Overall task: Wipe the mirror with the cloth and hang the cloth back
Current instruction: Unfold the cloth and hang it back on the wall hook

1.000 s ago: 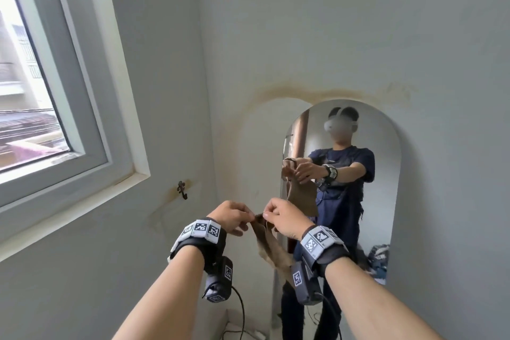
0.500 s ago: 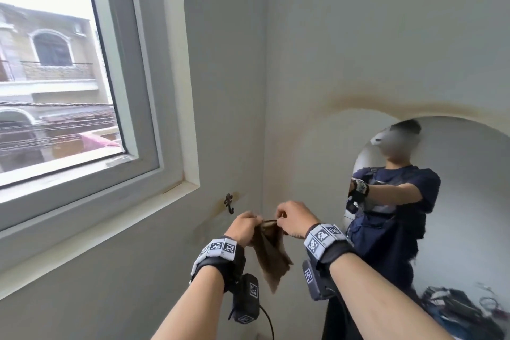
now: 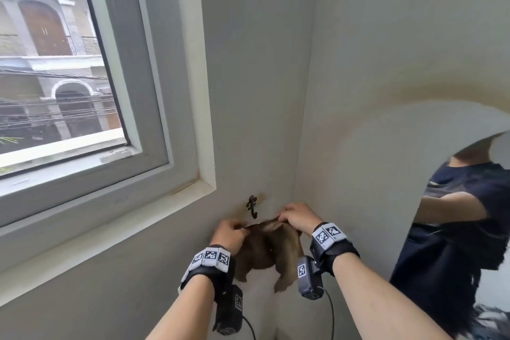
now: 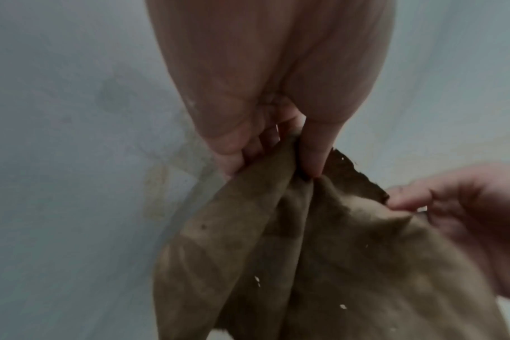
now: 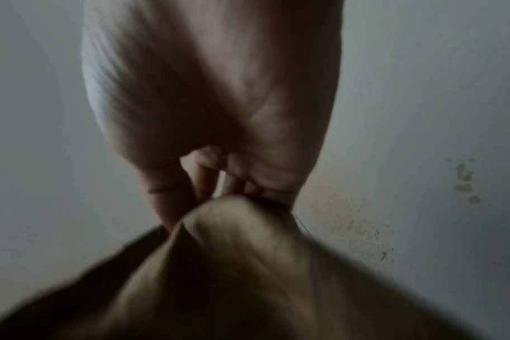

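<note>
Since half a second ago view swung left, both hands moved closer to the wall hook (image 3: 252, 206), mirror (image 3: 466, 229) now mostly cut off at right edge. Left hand (image 3: 230, 234) pinches top edge of brown cloth (image 3: 269, 252) between thumb and curled fingers; right hand (image 3: 299, 218) pinches the other end of the same edge, fingers curled over it. Cloth hangs spread between the hands, just below and right of the hook, not on it; cannot tell if it touches the wall. Left wrist view: thumb (image 4: 315, 156) clamps bunched fabric, small holes in cloth, right hand at frame side. Right wrist view blurry, fabric bunched under fingertips. Nothing between cloth and hook. Around: window (image 3: 60, 69) with pale frame at left, building outside; grey walls meeting in a corner, brownish stains near hook and above the arched mirror; mirror reflects a person in dark shirt. Wrist bands with markers on both arms.
</note>
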